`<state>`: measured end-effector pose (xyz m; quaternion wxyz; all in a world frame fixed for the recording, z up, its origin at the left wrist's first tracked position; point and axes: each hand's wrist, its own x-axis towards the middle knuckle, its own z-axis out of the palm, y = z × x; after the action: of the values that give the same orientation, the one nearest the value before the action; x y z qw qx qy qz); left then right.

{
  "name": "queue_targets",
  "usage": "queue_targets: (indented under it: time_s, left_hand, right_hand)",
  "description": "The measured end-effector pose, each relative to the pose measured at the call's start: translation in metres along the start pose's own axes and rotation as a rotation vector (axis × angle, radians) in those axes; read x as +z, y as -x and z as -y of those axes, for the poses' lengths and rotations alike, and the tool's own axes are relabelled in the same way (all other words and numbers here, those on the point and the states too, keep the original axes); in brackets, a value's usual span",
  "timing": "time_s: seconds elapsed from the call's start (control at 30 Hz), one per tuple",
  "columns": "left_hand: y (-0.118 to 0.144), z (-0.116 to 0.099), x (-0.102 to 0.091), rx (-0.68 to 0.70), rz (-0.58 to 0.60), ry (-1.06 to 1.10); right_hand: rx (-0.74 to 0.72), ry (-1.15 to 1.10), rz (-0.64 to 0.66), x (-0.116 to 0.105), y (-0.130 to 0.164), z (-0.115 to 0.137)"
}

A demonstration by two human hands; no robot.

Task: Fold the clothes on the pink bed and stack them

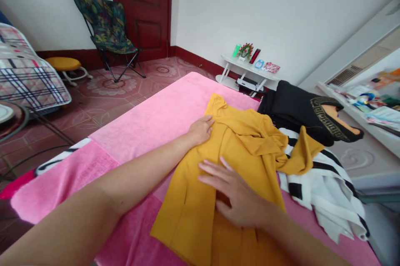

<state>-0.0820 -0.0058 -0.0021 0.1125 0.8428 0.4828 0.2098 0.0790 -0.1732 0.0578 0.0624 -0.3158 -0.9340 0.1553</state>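
A mustard-yellow coat (200, 191) lies spread on the pink bed cover, its collar end away from me and its front flap running toward me. My left hand (201, 130) lies on the coat's left edge near the shoulder, fingers fairly flat on the cloth. Over the middle of the front, my right hand (236, 195) has its fingers apart, close to or touching the flap's edge; its fingertips are slightly blurred. One sleeve (301, 157) is bunched out to the right, over a black-and-white striped garment (328, 191).
Folded black clothing (290, 108) with a patterned band is piled at the bed's right side. Pink bedding (150, 120) covers the bed. Beyond it stand a low white shelf (250, 68), a camouflage folding chair (112, 28) and a yellow stool (64, 64). A cluttered ledge (362, 112) runs along the right.
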Motion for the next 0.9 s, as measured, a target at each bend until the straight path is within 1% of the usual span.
queue_targets:
  time_s: [0.03,0.1,0.17,0.23,0.3,0.37,0.43,0.5,0.57,0.6,0.63,0.67,0.73,0.8,0.83,0.87,0.9]
  left_hand:
    - [0.001,-0.002,0.000,-0.004,0.007,-0.014]
    - [0.004,-0.006,-0.001,-0.009,0.025,-0.055]
    - [0.004,-0.012,-0.003,-0.002,0.041,-0.116]
    - [-0.002,-0.018,-0.004,0.002,0.064,-0.182]
    - [-0.018,-0.022,-0.005,-0.025,0.096,-0.225]
    - [-0.040,-0.024,-0.003,-0.074,0.123,-0.235]
    - [-0.062,-0.023,0.002,-0.117,0.135,-0.224]
    - [-0.078,-0.021,0.011,-0.142,0.120,-0.213]
    - [-0.084,-0.018,0.020,-0.152,0.087,-0.208]
    - [-0.084,-0.017,0.024,-0.150,0.070,-0.205]
    - [-0.083,-0.015,0.028,-0.144,0.056,-0.199]
    - [-0.082,-0.012,0.030,-0.135,0.048,-0.189]
    - [-0.080,-0.007,0.033,-0.114,0.036,-0.156]
    - [-0.081,-0.003,0.034,-0.103,0.022,-0.113]
    - [-0.082,-0.001,0.034,-0.104,0.014,-0.090]
    - [-0.083,0.000,0.034,-0.106,0.003,-0.064]
    - [-0.084,0.001,0.034,-0.108,-0.007,-0.037]
  right_hand:
    - [-0.038,-0.007,0.034,0.001,0.005,0.009]
    - [-0.092,-0.003,0.062,0.006,0.011,0.020]
    - [-0.119,0.007,0.034,0.011,0.012,0.024]
    - [-0.140,0.023,-0.022,0.019,0.011,0.022]
    - [-0.200,0.062,-0.075,0.030,0.009,0.016]
    - [-0.274,0.125,-0.152,0.045,0.007,0.008]
    - [-0.324,0.184,-0.263,0.061,0.006,0.001]
    - [-0.335,0.215,-0.350,0.072,0.007,-0.002]
    - [-0.336,0.179,-0.371,0.071,0.010,-0.001]
    - [-0.319,0.137,-0.367,0.066,0.013,0.000]
    - [-0.280,0.085,-0.380,0.057,0.016,-0.001]
    - [-0.210,0.029,-0.413,0.046,0.019,-0.004]
    - [0.025,-0.053,-0.538,0.017,0.026,-0.022]
    - [0.299,-0.061,-0.697,-0.013,0.034,-0.056]
    - [0.406,-0.023,-0.758,-0.027,0.037,-0.078]
    - [0.495,0.045,-0.788,-0.039,0.039,-0.101]
    - [0.581,0.123,-0.769,-0.049,0.041,-0.123]
